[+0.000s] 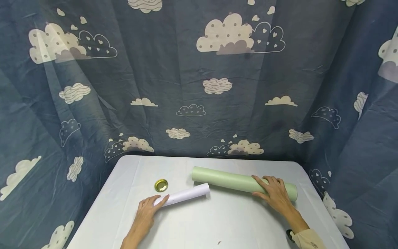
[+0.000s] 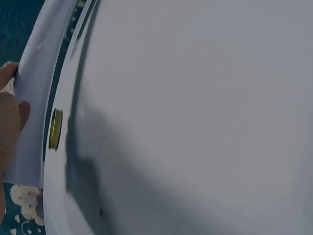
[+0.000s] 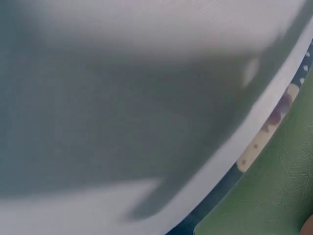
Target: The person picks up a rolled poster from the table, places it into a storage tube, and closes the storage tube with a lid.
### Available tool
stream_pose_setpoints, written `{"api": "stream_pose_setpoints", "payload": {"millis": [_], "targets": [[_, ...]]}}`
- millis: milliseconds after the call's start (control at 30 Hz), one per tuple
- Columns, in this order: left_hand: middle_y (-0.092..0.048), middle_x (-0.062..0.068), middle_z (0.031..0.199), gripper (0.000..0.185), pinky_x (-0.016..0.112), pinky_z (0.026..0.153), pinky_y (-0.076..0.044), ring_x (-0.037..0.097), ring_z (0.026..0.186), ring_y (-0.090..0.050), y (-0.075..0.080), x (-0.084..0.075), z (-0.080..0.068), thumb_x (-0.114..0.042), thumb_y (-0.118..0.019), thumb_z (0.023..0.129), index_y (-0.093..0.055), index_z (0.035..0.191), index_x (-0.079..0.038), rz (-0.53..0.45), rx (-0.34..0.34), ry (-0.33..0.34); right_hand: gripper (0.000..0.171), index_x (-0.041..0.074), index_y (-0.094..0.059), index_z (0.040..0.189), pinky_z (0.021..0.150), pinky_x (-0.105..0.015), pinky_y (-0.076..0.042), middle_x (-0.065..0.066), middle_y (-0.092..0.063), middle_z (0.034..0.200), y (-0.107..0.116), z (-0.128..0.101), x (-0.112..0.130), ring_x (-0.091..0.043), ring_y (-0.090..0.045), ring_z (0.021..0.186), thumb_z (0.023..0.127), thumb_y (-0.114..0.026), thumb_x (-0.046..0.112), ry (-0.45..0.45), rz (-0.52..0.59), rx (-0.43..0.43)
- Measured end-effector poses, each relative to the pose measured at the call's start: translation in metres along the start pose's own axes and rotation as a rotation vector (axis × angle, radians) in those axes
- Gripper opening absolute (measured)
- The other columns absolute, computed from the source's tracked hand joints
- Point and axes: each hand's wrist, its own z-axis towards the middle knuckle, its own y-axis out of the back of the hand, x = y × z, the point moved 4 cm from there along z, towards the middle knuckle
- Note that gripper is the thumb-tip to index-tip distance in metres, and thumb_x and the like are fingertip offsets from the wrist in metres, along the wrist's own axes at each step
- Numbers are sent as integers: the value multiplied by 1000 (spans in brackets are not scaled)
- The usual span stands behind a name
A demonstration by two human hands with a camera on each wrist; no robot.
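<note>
My left hand [image 1: 145, 212] grips the left end of a white paper roll [image 1: 187, 195], thumb along the near side and fingers over the far side. In the left wrist view that white roll [image 2: 36, 93] runs up along the left edge, with the fingertips [image 2: 23, 113] against it. My right hand [image 1: 276, 194] holds a thicker pale green roll [image 1: 228, 179] close to its right end, the thumb apart from the fingers. A large piece of the green roll [image 3: 279, 181] fills the lower right corner of the right wrist view.
A small round gold lid [image 1: 161, 185] lies on the white table [image 1: 236, 221] just beyond the white roll. Behind and beside the table hangs a dark blue cloth [image 1: 174, 69] printed with clouds. A tiny dark speck [image 1: 219, 242] shows near the table's front.
</note>
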Motion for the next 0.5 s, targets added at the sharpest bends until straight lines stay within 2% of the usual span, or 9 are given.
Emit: {"api": "stream_pose_setpoints", "payload": {"millis": [133, 300, 500], "targets": [[-66, 16, 124, 99, 51, 90, -46, 34, 108, -63, 11, 20, 0, 29, -65, 56, -65, 141, -22, 11, -27, 32, 84, 33, -55, 148, 90, -59, -41, -20, -66, 118, 14, -11, -12, -42, -62, 106, 72, -85, 49, -42, -3, 2], [-66, 20, 122, 92, 55, 88, -46, 38, 109, -63, 28, 45, 2, 30, -59, 59, -68, 137, -18, 16, -70, 81, 83, 29, -59, 145, 91, -60, -39, -21, -66, 118, 29, -19, -21, -43, -61, 106, 69, -88, 44, -67, 5, -9], [-67, 22, 122, 85, 59, 89, -46, 40, 109, -63, 37, 57, 16, 31, -65, 64, -70, 134, -17, -33, -102, 83, 80, 29, -59, 146, 90, -60, -39, -19, -66, 116, 38, -25, -20, -42, -62, 105, 72, -85, 49, -41, 17, -21]]}}
